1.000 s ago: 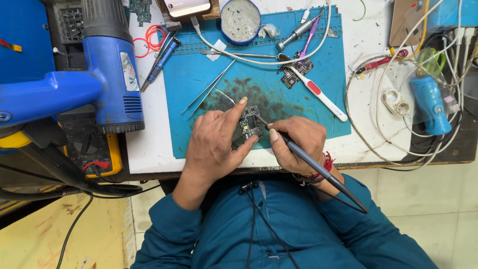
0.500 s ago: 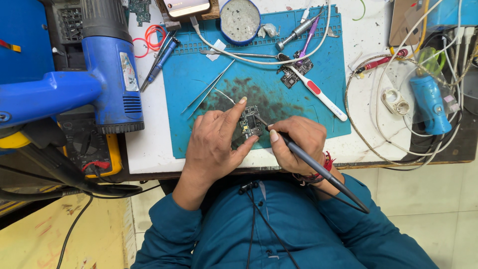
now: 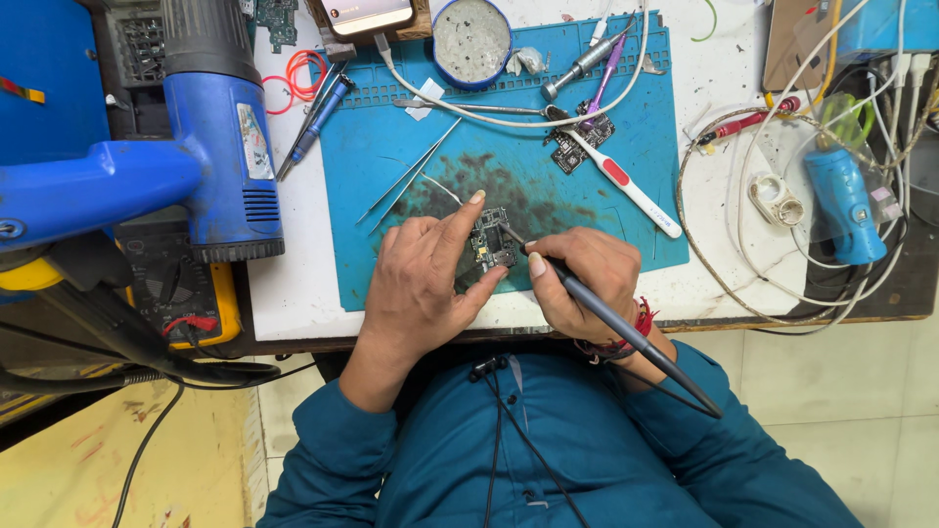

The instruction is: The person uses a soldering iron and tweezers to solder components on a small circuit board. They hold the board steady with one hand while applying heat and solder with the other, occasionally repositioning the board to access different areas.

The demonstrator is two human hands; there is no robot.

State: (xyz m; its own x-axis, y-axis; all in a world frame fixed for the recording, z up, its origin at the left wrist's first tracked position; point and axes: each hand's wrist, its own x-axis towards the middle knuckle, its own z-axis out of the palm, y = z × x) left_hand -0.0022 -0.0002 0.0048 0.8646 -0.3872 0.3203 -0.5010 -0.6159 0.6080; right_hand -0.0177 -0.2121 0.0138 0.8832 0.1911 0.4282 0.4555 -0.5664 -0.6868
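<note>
A small dark circuit board (image 3: 490, 244) lies on the blue work mat (image 3: 626, 196) near the bench's front edge. My left hand (image 3: 425, 284) pins it down, index finger stretched along its left side and thumb under its lower edge. My right hand (image 3: 582, 284) grips a dark soldering iron (image 3: 626, 332) like a pen, its tip touching the board's upper right part. The iron's handle runs back over my wrist toward my blue sleeve.
A big blue hot-air gun (image 3: 210, 137) stands at the left, above a yellow multimeter (image 3: 191, 303). Tweezers (image 3: 406, 181), a second small board (image 3: 582, 137), a white toothbrush (image 3: 621, 186), a round tin (image 3: 472, 34) and a screwdriver (image 3: 318, 117) lie on or beside the mat. White cables (image 3: 743, 244) coil at right.
</note>
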